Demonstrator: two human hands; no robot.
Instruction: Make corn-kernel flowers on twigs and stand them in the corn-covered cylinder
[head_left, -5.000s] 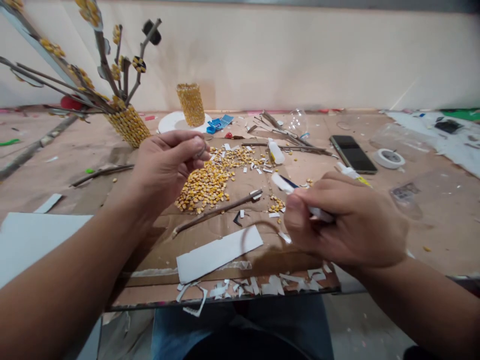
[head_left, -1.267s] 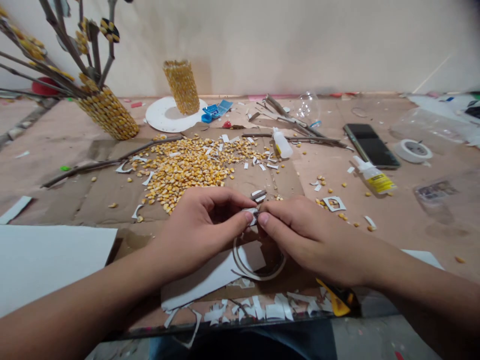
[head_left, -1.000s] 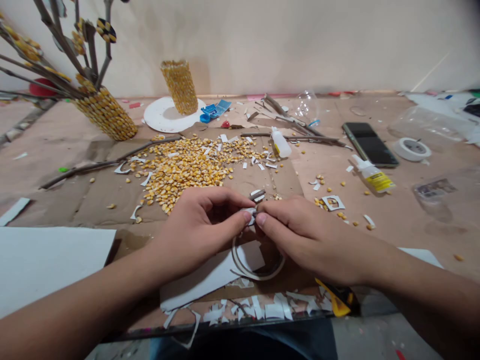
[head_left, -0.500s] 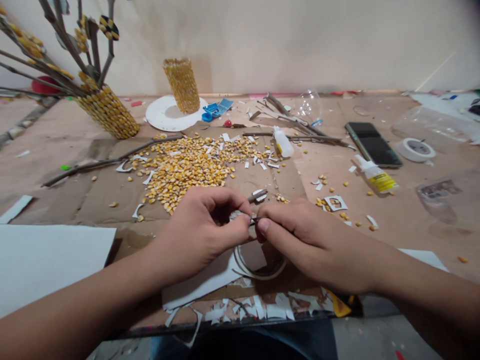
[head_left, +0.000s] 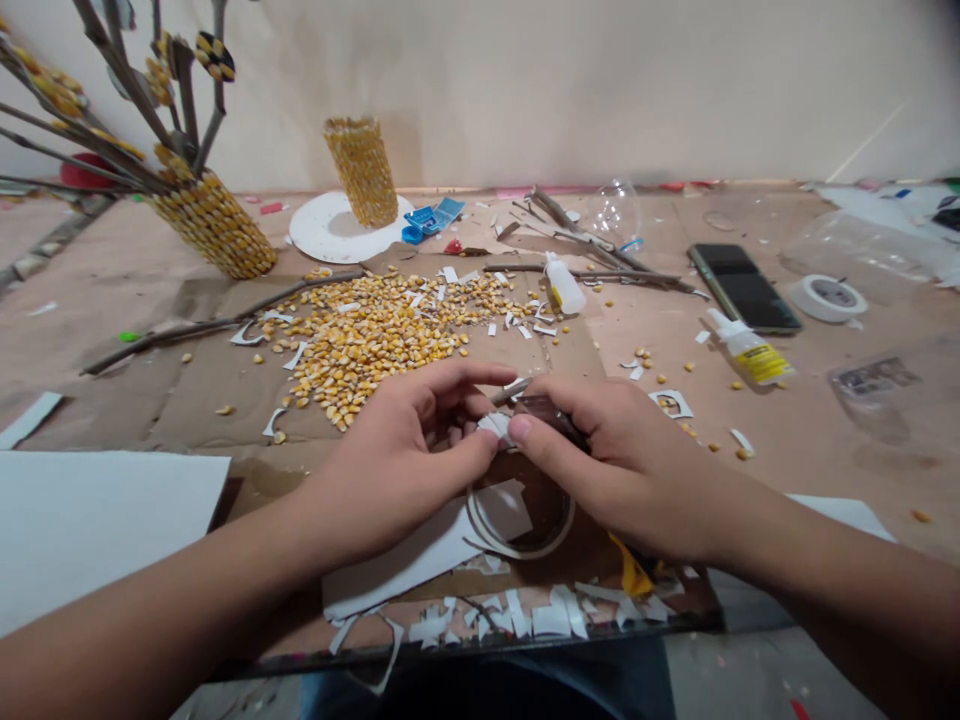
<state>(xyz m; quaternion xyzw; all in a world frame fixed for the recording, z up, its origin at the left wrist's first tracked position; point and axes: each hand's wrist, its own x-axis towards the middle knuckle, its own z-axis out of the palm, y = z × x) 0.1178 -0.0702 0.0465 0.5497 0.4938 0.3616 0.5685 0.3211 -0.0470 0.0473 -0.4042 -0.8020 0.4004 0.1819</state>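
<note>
My left hand point(head_left: 409, 455) pinches a small white strip-covered piece point(head_left: 496, 428) between thumb and fingers, its other fingers loosely curled. My right hand point(head_left: 622, 460) meets it from the other side, thumb tip on the same piece. Within my right hand's grip lies a dark flat blade point(head_left: 555, 418). A yellow and black handle point(head_left: 634, 572) shows below that hand, so the tool looks like scissors, mostly hidden by the palm. Just under both hands lies a white-rimmed ring point(head_left: 487, 545) on white card point(head_left: 397, 570). A short stick point(head_left: 512, 390) is partly visible behind the fingers.
Loose corn kernels point(head_left: 375, 340) are heaped on cardboard ahead, with paper scraps. Behind stand a corn-covered cup point(head_left: 361, 175) and a corn-covered vase point(head_left: 217, 225) of branches. Two glue bottles point(head_left: 566, 287), a phone point(head_left: 742, 287) and a tape roll point(head_left: 829, 299) lie right. Cut scraps point(head_left: 517, 612) line the front edge.
The narrow dark tip between my hands has swung back into my right hand, where a broad dark blade shows. The yellow handle has shifted left. My right thumb now touches the white piece.
</note>
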